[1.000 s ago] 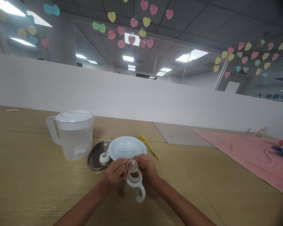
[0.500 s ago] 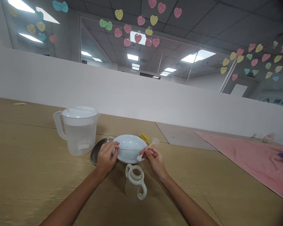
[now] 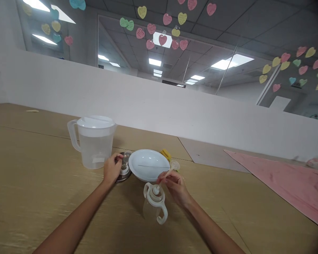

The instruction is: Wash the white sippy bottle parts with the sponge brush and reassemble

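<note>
My right hand [image 3: 176, 187] pinches a pale drinking straw [image 3: 166, 177] with a translucent soft mouthpiece [image 3: 175, 164] on top and a white rounded weight [image 3: 156, 191] at its lower end. That weight sits at the mouth of a clear two-handled sippy bottle [image 3: 151, 211], which stands upright below the hand. My left hand [image 3: 112, 170] has its fingers curled beside a clear domed cap [image 3: 127, 155] and a white ring lid [image 3: 124, 170] on a dark round tray [image 3: 122, 179]. What those fingers grip, if anything, is hidden. Between the hands is a white bowl [image 3: 148, 164].
A translucent lidded pitcher [image 3: 96, 144] stands behind my left hand. Yellow objects [image 3: 165, 154] lie behind the bowl. To the right, a pink sheet [image 3: 278, 183] covers part of the table, and a low white wall [image 3: 148, 106] runs along the back.
My left hand has left the bowl's rim and moved left to the tray. My right hand has brought the straw's weighted end from the bowl to the bottle's mouth. The view has shifted slightly.
</note>
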A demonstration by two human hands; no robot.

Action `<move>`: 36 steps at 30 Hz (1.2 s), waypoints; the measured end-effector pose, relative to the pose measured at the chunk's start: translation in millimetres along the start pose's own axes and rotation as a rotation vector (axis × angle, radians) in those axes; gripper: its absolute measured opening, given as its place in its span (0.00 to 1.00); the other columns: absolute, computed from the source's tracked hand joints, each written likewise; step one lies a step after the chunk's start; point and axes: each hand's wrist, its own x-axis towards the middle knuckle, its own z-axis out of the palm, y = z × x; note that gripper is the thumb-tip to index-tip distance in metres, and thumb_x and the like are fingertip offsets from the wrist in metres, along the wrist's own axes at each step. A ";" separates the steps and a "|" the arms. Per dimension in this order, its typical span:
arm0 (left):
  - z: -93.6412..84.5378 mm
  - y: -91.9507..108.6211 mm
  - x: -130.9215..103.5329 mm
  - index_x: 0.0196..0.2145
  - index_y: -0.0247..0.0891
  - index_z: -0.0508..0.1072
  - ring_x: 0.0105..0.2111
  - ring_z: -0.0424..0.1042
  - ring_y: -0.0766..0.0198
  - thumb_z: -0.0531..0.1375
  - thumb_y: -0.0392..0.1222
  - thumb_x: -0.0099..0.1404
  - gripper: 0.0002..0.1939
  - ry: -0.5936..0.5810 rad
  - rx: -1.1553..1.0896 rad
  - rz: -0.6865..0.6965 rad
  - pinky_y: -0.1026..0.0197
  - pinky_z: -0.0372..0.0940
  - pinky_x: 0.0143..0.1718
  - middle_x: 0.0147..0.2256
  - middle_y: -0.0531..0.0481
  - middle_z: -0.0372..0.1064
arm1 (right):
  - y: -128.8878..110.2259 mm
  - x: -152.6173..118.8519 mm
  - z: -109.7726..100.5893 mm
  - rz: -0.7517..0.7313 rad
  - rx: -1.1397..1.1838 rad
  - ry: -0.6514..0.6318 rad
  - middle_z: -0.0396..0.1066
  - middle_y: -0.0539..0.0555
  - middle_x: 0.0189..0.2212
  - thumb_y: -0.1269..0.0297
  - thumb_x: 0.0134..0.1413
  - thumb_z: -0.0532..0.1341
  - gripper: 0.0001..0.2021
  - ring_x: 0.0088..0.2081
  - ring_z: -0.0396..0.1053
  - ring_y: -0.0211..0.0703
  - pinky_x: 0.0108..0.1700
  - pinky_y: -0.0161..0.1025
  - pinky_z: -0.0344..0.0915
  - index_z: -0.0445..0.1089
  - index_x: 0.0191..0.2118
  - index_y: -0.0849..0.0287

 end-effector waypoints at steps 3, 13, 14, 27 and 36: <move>0.3 0.1 -0.7 0.28 0.39 0.70 0.27 0.72 0.60 0.49 0.34 0.53 0.10 -0.096 0.083 0.015 0.62 0.64 0.27 0.27 0.49 0.74 | 0.6 -0.7 -0.6 0.013 -0.033 -0.062 0.72 0.52 0.29 0.60 0.41 0.67 0.07 0.34 0.70 0.44 0.39 0.42 0.66 0.72 0.24 0.57; -4.6 20.5 -11.2 0.24 0.35 0.70 0.36 0.68 0.50 0.52 0.35 0.52 0.08 -0.232 0.431 0.125 0.54 0.59 0.36 0.30 0.41 0.71 | 9.7 0.4 -7.8 0.043 -0.080 -0.225 0.69 0.56 0.39 0.63 0.43 0.67 0.08 0.41 0.66 0.44 0.36 0.36 0.66 0.75 0.31 0.59; -5.8 21.7 -10.6 0.25 0.35 0.70 0.35 0.68 0.51 0.52 0.35 0.53 0.08 -0.229 0.440 0.116 0.55 0.59 0.35 0.30 0.42 0.71 | 9.2 0.7 -7.9 0.033 -0.086 -0.236 0.69 0.56 0.39 0.63 0.43 0.67 0.08 0.41 0.66 0.44 0.37 0.36 0.65 0.75 0.32 0.59; -11.9 35.8 -18.5 0.38 0.36 0.64 0.36 0.67 0.61 0.50 0.40 0.65 0.07 0.235 -0.103 0.392 0.59 0.64 0.38 0.34 0.47 0.66 | 11.0 -0.1 -7.8 -0.239 -0.347 -0.025 0.71 0.57 0.38 0.47 0.58 0.51 0.22 0.43 0.67 0.46 0.46 0.42 0.63 0.76 0.37 0.57; 13.6 57.5 -48.6 0.49 0.39 0.63 0.45 0.70 0.63 0.50 0.35 0.67 0.13 -0.200 -0.259 0.814 0.60 0.68 0.46 0.45 0.46 0.70 | 17.3 3.4 -12.5 -0.112 -0.326 0.101 0.68 0.57 0.48 0.55 0.51 0.62 0.20 0.47 0.66 0.46 0.49 0.45 0.63 0.67 0.51 0.52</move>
